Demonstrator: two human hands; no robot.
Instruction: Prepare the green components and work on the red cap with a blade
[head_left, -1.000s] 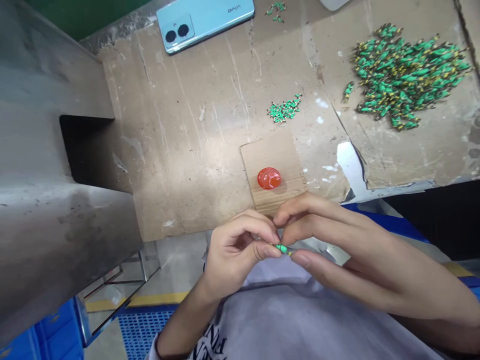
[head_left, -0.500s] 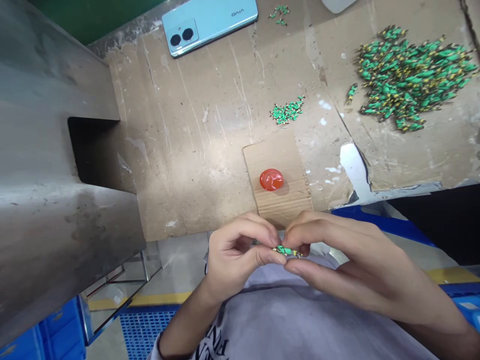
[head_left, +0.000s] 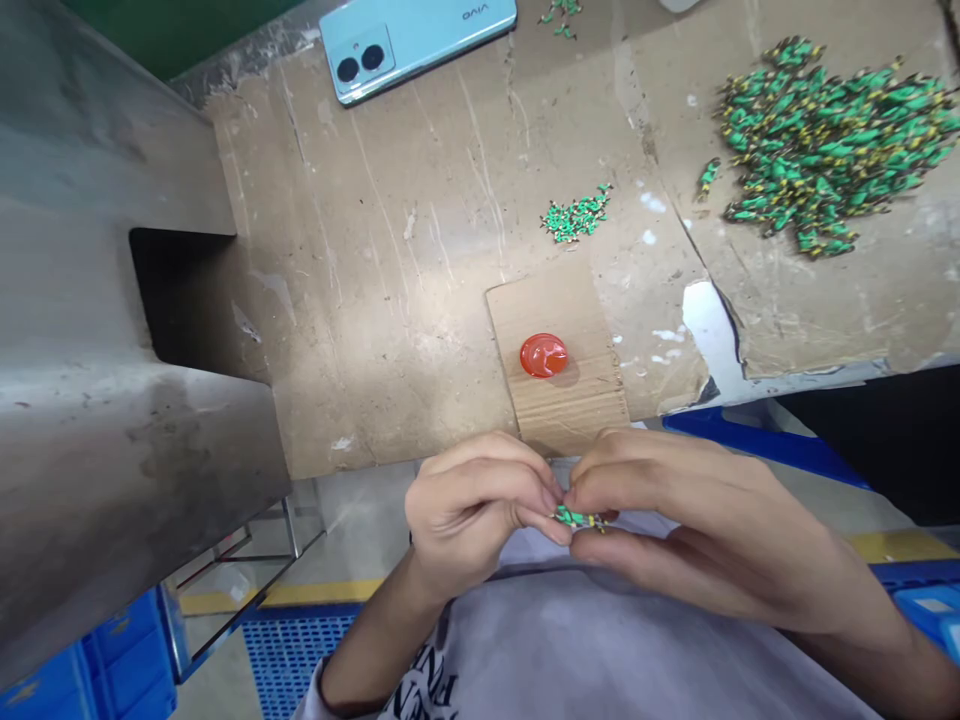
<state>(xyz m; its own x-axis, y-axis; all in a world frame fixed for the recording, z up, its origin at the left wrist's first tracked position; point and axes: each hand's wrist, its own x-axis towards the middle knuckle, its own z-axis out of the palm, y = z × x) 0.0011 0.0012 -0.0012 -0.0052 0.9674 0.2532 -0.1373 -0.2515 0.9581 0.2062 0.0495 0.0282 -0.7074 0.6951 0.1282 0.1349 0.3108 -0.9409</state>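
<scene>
Between my two hands, in front of my shirt, is a small green figurine [head_left: 576, 518] with yellow and dark parts. My left hand [head_left: 480, 505] pinches its left end between thumb and fingers. The thumb and fingers of my right hand [head_left: 690, 530] close on its right end, hiding part of it. Just beyond the hands, a small red cap [head_left: 544, 356] holding a glossy substance rests on a cardboard piece [head_left: 551, 300]. Farther off lies a cluster of tiny green parts [head_left: 576, 216]. A big pile of similar green figurines [head_left: 832, 150] spreads at the right.
A light blue phone [head_left: 427, 45] lies at the back of the cardboard-covered table [head_left: 405, 330]. Close by are a few more green parts [head_left: 561, 14]. A metal housing [head_left: 135, 440] with a dark opening stands at the left. Blue crates [head_left: 124, 660] are on the floor below.
Both hands have shifted slightly, and the left fingers have curled more over the figurine, which sits a little lower in view. The table items appear slightly higher in view.
</scene>
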